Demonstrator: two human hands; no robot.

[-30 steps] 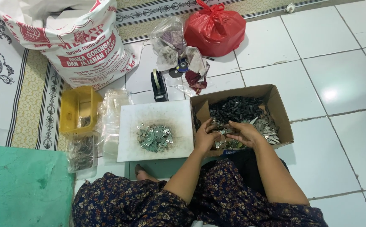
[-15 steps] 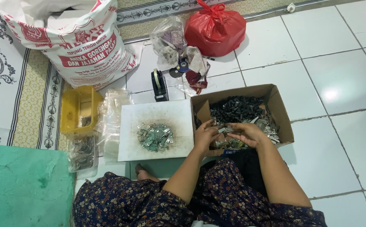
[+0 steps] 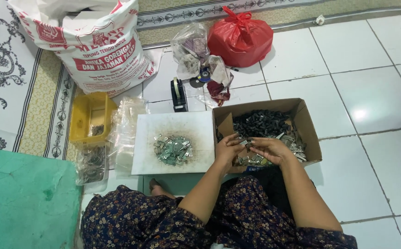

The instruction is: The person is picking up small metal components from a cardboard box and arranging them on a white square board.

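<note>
Change since a second ago: both hands have drawn together over the near edge of the cardboard box [image 3: 309,127], fingertips now meeting.

Left hand [image 3: 228,146]: fingers curled, pinching a small metal piece [image 3: 248,142] with the right hand [image 3: 268,148], which closes on it from the other side. The piece sits just above the box's near wall.

Nearest: lap in dark floral cloth [image 3: 173,221]; green mat [image 3: 23,203] at the person's left.

Cardboard box: open, brown, on the white tiled floor [image 3: 371,92]; dark parts heaped at the far side, silvery clips nearer.

White board [image 3: 175,124]: flat, just left of the box, smudged, bearing a small heap of silvery clips [image 3: 173,150].

Left of the board: clear plastic bags [image 3: 124,124]; yellow tray [image 3: 89,115]; clear tub of metal bits [image 3: 91,163].

Beyond: black tape dispenser [image 3: 179,94], upright; crumpled clear bags [image 3: 192,50]; red plastic bag [image 3: 239,37], knotted.

Farthest: white sack [image 3: 97,46], red lettering and red band, standing open on the patterned rug [image 3: 7,69].
</note>
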